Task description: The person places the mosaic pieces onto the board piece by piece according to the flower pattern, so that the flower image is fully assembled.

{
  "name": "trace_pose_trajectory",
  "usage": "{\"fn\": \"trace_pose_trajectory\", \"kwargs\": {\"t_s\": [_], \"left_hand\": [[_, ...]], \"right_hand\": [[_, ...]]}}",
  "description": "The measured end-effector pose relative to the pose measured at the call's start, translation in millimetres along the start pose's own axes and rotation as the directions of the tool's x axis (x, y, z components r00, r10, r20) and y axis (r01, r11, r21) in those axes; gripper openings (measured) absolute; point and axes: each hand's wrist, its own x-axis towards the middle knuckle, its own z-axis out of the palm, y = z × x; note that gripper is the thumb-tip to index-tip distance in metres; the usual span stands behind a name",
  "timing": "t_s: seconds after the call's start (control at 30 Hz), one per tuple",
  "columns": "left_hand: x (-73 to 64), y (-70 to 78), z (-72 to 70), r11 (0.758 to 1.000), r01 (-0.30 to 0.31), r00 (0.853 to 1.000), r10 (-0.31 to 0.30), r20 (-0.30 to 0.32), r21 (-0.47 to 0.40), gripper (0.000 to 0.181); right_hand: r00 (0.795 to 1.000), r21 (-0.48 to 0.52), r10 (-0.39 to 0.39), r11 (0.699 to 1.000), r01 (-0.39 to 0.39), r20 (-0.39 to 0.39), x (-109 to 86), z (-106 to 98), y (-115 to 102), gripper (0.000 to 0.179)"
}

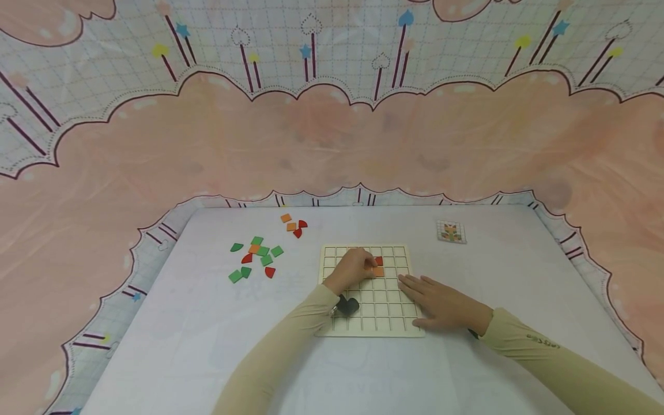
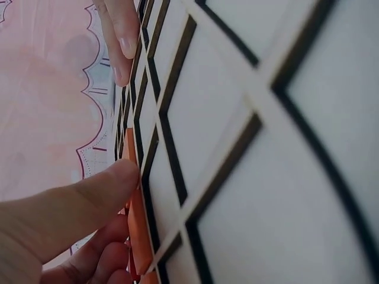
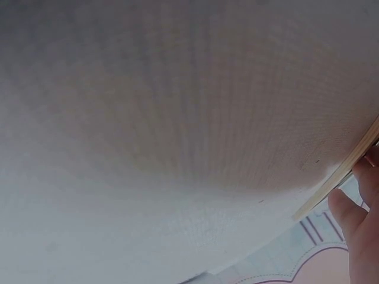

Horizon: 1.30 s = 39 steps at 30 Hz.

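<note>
A pale grid board [image 1: 381, 328] lies on the table, with a red piece [image 1: 379, 261] and an orange square tile [image 1: 378, 272] in its upper middle. My left hand [image 1: 354, 268] reaches over the board, thumb and fingers curled at the orange pieces. Seen from the left wrist, the thumb [image 2: 95, 192] bears on an orange tile [image 2: 139, 231], and curled fingers sit behind it. Part of the tile is covered by that hand. My right hand [image 1: 441, 302] rests on the board's right edge, fingers extended; the right wrist view catches only some of its fingers [image 3: 346, 210].
Green, orange and red pieces lie loose left of the board, among them a green square [image 1: 236, 276] and a red quarter-round [image 1: 270, 272]. Farther back is another orange square [image 1: 286, 218]. A small pattern card [image 1: 451, 231] lies at the back right. Patterned cloth [image 1: 332, 144] hangs behind.
</note>
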Motion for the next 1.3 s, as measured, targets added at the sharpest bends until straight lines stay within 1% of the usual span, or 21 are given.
{"fn": "trace_pose_trajectory", "kwargs": {"t_s": [0.13, 0.23, 0.33, 0.43, 0.5, 0.6, 0.7, 0.77, 0.83, 0.93, 1.0, 1.13, 1.2, 1.3], "left_hand": [[-1.1, -0.8, -0.5, 1.000, 0.014, 1.000, -0.014, 0.004, -0.009, 0.019], [-4.9, -4.2, -3.6, 0.997, 0.036, 0.999, -0.036, 0.014, -0.063, 0.021], [-9.6, -10.7, -11.3, 0.990, 0.027, 0.999, -0.024, 0.022, -0.142, 0.024], [-14.3, -19.9, -23.9, 0.981, 0.000, 1.000, 0.006, 0.030, -0.194, 0.025], [-17.3, -28.3, -33.9, 0.979, -0.010, 1.000, 0.015, 0.024, -0.205, 0.026], [-22.5, -44.3, -51.9, 0.977, 0.023, 1.000, -0.026, -0.010, -0.213, 0.029], [-28.2, -65.6, -71.3, 0.979, 0.046, 0.994, -0.064, -0.084, -0.201, 0.031], [-32.7, -81.0, -84.8, 0.980, 0.071, 0.988, -0.095, -0.125, -0.186, 0.032], [-38.5, -94.8, -98.4, 0.981, 0.103, 0.981, -0.128, -0.147, -0.167, 0.033], [-48.1, -114.5, -117.1, 0.971, 0.186, 0.965, -0.209, -0.157, -0.148, 0.033], [-55.6, -127.9, -127.0, 0.960, 0.242, 0.951, -0.263, -0.164, -0.140, 0.034], [-71.8, -152.1, -140.2, 0.937, 0.319, 0.918, -0.343, -0.199, -0.141, 0.035], [-80.8, -160.7, -143.6, 0.926, 0.345, 0.902, -0.372, -0.219, -0.153, 0.034], [-91.8, -171.0, -145.4, 0.907, 0.385, 0.880, -0.417, -0.227, -0.172, 0.033]], "right_hand": [[1.000, 0.000, -0.004, 1.000, 0.004, -0.011, -0.3, -1, 0, 0.079], [1.000, 0.000, -0.004, 1.000, 0.004, -0.010, -0.5, -1, -1, 0.079], [1.000, 0.004, 0.001, 1.000, -0.001, -0.007, -0.4, 1, -1, 0.079], [1.000, 0.011, 0.009, 1.000, -0.009, -0.004, -0.1, 1, -2, 0.079], [1.000, 0.013, 0.011, 1.000, -0.011, -0.008, -0.1, 0, -3, 0.079], [1.000, 0.026, 0.016, 1.000, -0.016, -0.012, -0.3, -1, -4, 0.079], [1.000, 0.029, 0.021, 0.999, -0.021, -0.004, 0.0, -2, -5, 0.079], [1.000, 0.035, 0.026, 0.999, -0.026, 0.009, 0.4, -2, -6, 0.079], [0.999, 0.039, 0.027, 0.999, -0.027, 0.019, 0.7, -3, -6, 0.079], [0.999, 0.046, 0.029, 0.999, -0.030, 0.027, 0.8, -4, -7, 0.078], [0.999, 0.039, 0.026, 0.999, -0.026, 0.021, 0.6, -3, -6, 0.078], [1.000, 0.012, 0.012, 1.000, -0.012, -0.013, -0.2, 2, -2, 0.079], [1.000, 0.001, 0.004, 1.000, -0.004, -0.029, -0.4, 4, -1, 0.079], [0.999, 0.006, -0.004, 1.000, 0.004, -0.035, -0.4, 4, 0, 0.079]]}}
